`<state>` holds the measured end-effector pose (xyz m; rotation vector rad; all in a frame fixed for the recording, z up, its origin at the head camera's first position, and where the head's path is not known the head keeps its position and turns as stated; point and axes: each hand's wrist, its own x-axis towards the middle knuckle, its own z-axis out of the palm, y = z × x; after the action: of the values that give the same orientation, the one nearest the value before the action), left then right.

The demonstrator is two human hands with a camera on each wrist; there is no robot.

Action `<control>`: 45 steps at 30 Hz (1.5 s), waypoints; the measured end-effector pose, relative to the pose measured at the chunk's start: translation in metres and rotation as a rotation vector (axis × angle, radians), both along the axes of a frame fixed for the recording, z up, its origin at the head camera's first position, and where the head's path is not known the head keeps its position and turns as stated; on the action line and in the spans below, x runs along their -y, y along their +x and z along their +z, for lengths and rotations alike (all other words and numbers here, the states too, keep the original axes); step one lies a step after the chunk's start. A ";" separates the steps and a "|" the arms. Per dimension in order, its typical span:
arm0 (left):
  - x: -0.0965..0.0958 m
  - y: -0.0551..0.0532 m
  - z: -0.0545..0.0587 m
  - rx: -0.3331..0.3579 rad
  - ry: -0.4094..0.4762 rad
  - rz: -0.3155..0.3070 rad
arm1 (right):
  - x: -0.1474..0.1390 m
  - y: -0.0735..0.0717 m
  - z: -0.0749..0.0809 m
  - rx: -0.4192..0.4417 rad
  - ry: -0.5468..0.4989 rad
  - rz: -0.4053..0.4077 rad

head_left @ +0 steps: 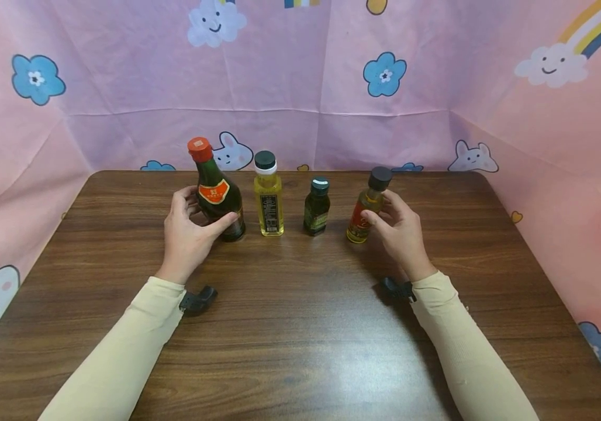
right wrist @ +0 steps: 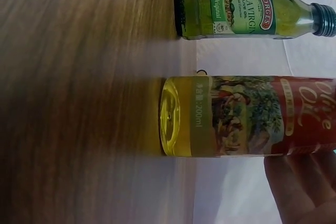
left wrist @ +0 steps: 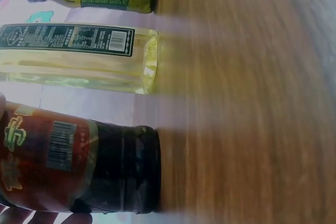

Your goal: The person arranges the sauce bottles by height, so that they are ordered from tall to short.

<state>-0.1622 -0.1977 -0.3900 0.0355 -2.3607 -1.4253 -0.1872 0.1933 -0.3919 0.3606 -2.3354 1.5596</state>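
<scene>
We face a pink and lilac cloth (head_left: 290, 64), printed with clouds, rabbits and blue flowers, hanging behind and along both sides of a brown wood-grain table (head_left: 279, 327). We see a pale left sleeve (head_left: 116, 356) and right sleeve (head_left: 471, 351) reach in from the near side. The left hand (head_left: 187, 240) curls round the dark bottle (head_left: 221, 202), thumb in front and fingers passing behind; the right hand (head_left: 403, 234) holds the red-labelled bottle (head_left: 362, 213), thumb in front, fingers at its far right side. We find four bottles in one row across the far half of the table. The dark bottle, red-capped, with an orange neck label, is at the left end. Just right of it, apart, stands the yellow-oil bottle (head_left: 269, 193), dark-capped and black-labelled. The red-labelled bottle, black-capped, is at the right end; from the right wrist we read "Olive Oil" and "200ml" on it. Smallest of the row, the green bottle (head_left: 316, 210) stands between those last two, its label reading "BORGES". We notice a black device (head_left: 199, 299) at the left wrist and another at the right. Tiniest, we make out a barcode (left wrist: 61, 145) on the dark bottle's red label
</scene>
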 end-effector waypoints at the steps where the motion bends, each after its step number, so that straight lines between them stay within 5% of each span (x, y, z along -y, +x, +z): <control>1: 0.000 -0.001 0.000 -0.005 -0.004 0.007 | 0.000 0.000 0.000 0.002 0.005 -0.003; 8: 0.008 -0.013 0.006 -0.057 -0.040 0.046 | -0.002 -0.002 -0.002 0.000 0.017 -0.002; 14: 0.016 -0.034 0.013 -0.093 -0.069 0.009 | -0.002 -0.001 -0.003 -0.004 -0.004 0.006; 29: 0.024 -0.077 0.013 -0.055 -0.070 -0.050 | -0.001 -0.002 -0.007 -0.021 -0.039 0.017; 45: 0.033 -0.086 0.011 -0.005 -0.011 -0.045 | -0.001 -0.003 -0.007 -0.041 -0.016 0.010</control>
<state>-0.2487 -0.2308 -0.3785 -0.0241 -2.3799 -1.4308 -0.1904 0.1945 -0.3994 0.3974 -2.2927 1.5595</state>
